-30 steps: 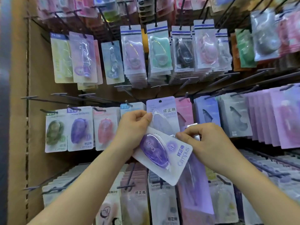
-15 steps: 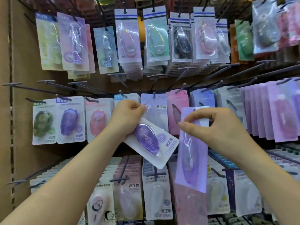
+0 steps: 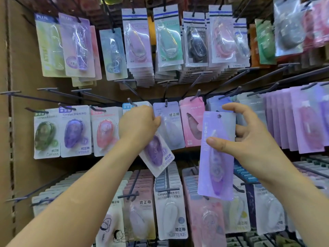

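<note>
My left hand (image 3: 138,126) grips the top of a white blister card holding a purple correction tape (image 3: 157,155); the card hangs tilted down to the right in front of the display. My right hand (image 3: 249,138) holds a long lilac card with a slim purple correction tape (image 3: 216,157), thumb on its front and fingers behind it. That card is upright, its hanging hole at the top, in front of the middle row of hooks.
A brown pegboard wall (image 3: 23,86) carries rows of black hooks loaded with packaged correction tapes. A lilac pack (image 3: 171,125) and a pink pack (image 3: 192,122) hang between my hands. Bare hooks (image 3: 58,97) jut out at the left. More packs fill the bottom row (image 3: 169,211).
My right hand has carried the lilac card to the right and shifted from pinching its top to holding its middle. My left hand has turned its card steeper, the purple tape now lower.
</note>
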A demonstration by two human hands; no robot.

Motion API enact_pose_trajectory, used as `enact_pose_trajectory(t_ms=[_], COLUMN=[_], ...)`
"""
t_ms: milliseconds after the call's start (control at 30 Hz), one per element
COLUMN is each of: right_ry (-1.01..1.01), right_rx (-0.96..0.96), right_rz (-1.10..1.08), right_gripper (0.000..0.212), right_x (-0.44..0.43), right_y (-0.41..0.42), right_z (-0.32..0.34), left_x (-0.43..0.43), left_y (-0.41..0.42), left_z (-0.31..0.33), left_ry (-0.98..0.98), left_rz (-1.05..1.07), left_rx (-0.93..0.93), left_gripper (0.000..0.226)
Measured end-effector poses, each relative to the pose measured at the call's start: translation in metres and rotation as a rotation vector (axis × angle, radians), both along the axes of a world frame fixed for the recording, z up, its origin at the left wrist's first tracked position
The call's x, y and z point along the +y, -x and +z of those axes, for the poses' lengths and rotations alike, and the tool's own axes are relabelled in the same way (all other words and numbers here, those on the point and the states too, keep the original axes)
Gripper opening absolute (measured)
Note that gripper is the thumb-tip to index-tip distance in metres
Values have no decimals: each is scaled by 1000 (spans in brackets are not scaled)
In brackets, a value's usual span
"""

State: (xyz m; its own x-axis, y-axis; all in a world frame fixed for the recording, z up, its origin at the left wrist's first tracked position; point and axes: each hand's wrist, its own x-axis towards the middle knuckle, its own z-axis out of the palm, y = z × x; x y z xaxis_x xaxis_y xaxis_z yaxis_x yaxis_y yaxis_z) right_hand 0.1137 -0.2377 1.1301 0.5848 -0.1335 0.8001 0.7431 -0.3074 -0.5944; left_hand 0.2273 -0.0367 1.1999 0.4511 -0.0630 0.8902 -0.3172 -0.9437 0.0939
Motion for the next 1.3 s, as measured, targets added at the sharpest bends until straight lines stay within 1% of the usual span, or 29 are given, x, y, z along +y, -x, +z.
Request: enact_pose_trajectory(t_ms=[33,100,167,200,233,267,367,400,433,500,567,667,767,833,900,933,967,1033,1133,1200,1300], right_ry=[-41,-105,-119,-133,-151,-169,-222,-235,-243,-280,-330,-388,-469,-502,-410,-342,-275,-136,7,44,52], right_rx=[8,17,29,38,40,30,-4,-16,-20,-2,13,10,-28,-68,-96,-90,-77,-16,62,37,-71], right_rz=[37,58,29,39,78,132,234,256,284,380,483,523,443,301,64,-34,-92,-145,-244,-310,-438], right_gripper=[76,93,103,103,99,89,61,55,49,41,39,41,39,40,51,50,45,42,49,50,50], right_x=[2,4,5,6,7,9,17,18,19,22,25,29,33,37,37,36,35,26,-5,-33,-79], right_y=[1,3,3,4,5,6,10,9,10,14,18,19,18,18,21,24,27,36,51,61,71], right_z=[-1,-3,-6,-6,-7,-7,-6,-6,-6,-7,-8,-15,-24,-29,-38,-44,-51,-61,-71,-73,-78], left_x=[2,7,14,17,19,20,22,21,21,16,6,-9,-15,-18,-22,-24,-27,-37,-67,-96,-146], left_y=[3,9,19,26,34,43,72,80,87,97,102,101,97,93,89,87,86,86,92,98,110], left_z=[-3,-10,-17,-21,-24,-27,-31,-31,-32,-37,-46,-64,-77,-84,-89,-91,-93,-97,-105,-109,-111], left_ry=[18,85,150,161,157,132,-28,-56,-64,-68,-78,-126,-50,16,87,123,152,205,222,193,169], left_rz=[-20,-147,-364,-480,-570,-617,-610,-628,-664,-750,-812,-862,-980,-968,-956,-961,-969,-1000,-1063,-1101,-1131], left_rx=[-20,-76,-132,-147,-161,-193,-406,-423,-395,-232,-57,72,123,87,25,5,-10,-50,-49,-31,30], left_gripper=[35,34,32,33,34,34,34,35,36,38,39,47,43,41,40,40,40,41,37,38,44])
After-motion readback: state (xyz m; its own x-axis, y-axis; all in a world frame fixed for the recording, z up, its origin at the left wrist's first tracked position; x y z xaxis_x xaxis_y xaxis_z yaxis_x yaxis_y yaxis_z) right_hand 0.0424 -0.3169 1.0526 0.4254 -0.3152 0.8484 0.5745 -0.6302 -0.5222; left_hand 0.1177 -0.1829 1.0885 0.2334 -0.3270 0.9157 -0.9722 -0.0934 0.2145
